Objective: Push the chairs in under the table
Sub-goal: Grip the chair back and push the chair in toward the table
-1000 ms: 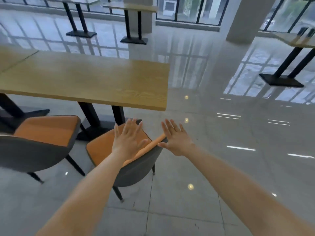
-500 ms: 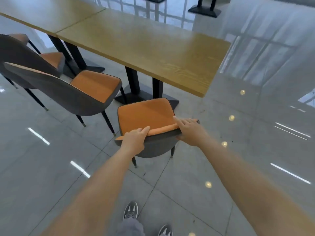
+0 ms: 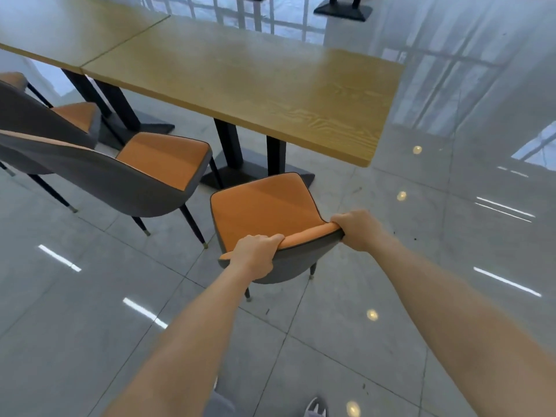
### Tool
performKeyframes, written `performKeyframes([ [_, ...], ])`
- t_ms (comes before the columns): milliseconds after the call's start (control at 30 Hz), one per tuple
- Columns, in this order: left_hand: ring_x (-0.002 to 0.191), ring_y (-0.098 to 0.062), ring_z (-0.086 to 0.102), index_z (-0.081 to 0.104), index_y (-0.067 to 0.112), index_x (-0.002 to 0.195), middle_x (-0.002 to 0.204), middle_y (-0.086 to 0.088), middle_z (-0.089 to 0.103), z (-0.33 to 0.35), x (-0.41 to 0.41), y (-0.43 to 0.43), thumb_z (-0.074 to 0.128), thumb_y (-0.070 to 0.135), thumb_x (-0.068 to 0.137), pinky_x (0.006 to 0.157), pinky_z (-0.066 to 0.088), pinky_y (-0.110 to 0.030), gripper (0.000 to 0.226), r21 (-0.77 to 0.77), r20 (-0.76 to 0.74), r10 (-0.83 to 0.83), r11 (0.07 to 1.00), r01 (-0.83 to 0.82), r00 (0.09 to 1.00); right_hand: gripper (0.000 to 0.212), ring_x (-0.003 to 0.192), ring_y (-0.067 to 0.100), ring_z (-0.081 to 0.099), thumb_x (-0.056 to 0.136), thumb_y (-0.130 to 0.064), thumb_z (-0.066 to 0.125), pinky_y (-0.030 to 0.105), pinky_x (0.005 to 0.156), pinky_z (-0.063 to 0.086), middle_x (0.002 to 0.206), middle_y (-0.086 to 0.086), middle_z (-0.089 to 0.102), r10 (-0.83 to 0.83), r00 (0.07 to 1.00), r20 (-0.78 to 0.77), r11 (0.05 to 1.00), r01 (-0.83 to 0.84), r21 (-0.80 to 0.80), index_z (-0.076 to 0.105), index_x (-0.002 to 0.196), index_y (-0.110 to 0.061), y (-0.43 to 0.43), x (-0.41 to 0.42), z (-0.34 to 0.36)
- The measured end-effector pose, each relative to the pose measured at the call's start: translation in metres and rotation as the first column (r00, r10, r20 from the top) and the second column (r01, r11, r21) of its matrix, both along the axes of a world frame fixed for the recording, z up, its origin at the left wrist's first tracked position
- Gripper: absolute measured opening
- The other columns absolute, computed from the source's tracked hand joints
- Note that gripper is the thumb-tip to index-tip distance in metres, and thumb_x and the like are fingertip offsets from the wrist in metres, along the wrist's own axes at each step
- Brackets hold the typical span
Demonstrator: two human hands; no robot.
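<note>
Left hand (image 3: 255,255) grips the chair (image 3: 261,206) backrest top near its left end, fingers curled over the rim; right hand (image 3: 359,230) grips the right end likewise; chair stands on the floor (image 3: 421,266) facing the table (image 3: 255,79), seat out from under it; second chair (image 3: 164,158) at left, angled.

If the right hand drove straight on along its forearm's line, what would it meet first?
The right hand grips the near chair's backrest, so that comes first; beyond lie the orange seat and, likely, the table's black legs. Depth is unclear.
</note>
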State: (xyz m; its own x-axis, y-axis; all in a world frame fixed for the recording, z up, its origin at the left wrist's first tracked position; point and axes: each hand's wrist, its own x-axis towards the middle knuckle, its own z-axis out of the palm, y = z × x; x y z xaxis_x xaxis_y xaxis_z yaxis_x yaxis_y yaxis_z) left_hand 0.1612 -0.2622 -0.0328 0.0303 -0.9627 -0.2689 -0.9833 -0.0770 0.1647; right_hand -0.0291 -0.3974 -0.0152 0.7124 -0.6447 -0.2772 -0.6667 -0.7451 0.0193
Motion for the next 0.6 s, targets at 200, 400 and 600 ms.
performKeyframes([
  [200, 0.084, -0.030, 0.063, 0.042, 0.023, 0.129, 0.103, -0.008, 0.067, -0.001, 0.066, 0.010, 0.049, 0.006, 0.082, 0.064, 0.049, -0.037, 0.050, 0.017, 0.000, -0.202, 0.979, 0.202, 0.979, 0.019, 0.089, 0.029, 0.063, 0.085, -0.009, 0.046, 0.036, 0.076, 0.050, 0.097, 0.009, 0.068, -0.159, 0.987, -0.012, 0.987, 0.159, -0.004, 0.059, 0.098, -0.013, 0.045, 0.042, 0.000],
  [400, 0.091, -0.030, 0.062, 0.041, 0.025, 0.129, 0.109, -0.007, 0.065, 0.002, 0.136, 0.016, 0.050, 0.004, 0.082, 0.075, 0.053, -0.042, 0.052, 0.072, -0.010, -0.364, 0.929, 0.364, 0.931, 0.016, 0.087, 0.031, 0.063, 0.081, -0.008, 0.047, 0.032, 0.069, 0.046, 0.095, 0.011, 0.069, -0.317, 0.948, 0.024, 0.948, 0.316, 0.037, 0.058, 0.092, -0.012, 0.098, 0.091, -0.009],
  [600, 0.095, -0.029, 0.060, 0.034, 0.035, 0.134, 0.112, -0.003, 0.061, 0.004, 0.180, 0.005, 0.046, 0.007, 0.087, 0.065, 0.045, -0.036, 0.056, 0.092, 0.031, -0.455, 0.888, 0.451, 0.890, 0.007, 0.085, 0.031, 0.062, 0.082, -0.016, 0.054, 0.034, 0.070, 0.047, 0.093, 0.012, 0.068, -0.430, 0.900, 0.078, 0.902, 0.424, 0.083, 0.048, 0.079, -0.017, 0.131, 0.126, -0.015],
])
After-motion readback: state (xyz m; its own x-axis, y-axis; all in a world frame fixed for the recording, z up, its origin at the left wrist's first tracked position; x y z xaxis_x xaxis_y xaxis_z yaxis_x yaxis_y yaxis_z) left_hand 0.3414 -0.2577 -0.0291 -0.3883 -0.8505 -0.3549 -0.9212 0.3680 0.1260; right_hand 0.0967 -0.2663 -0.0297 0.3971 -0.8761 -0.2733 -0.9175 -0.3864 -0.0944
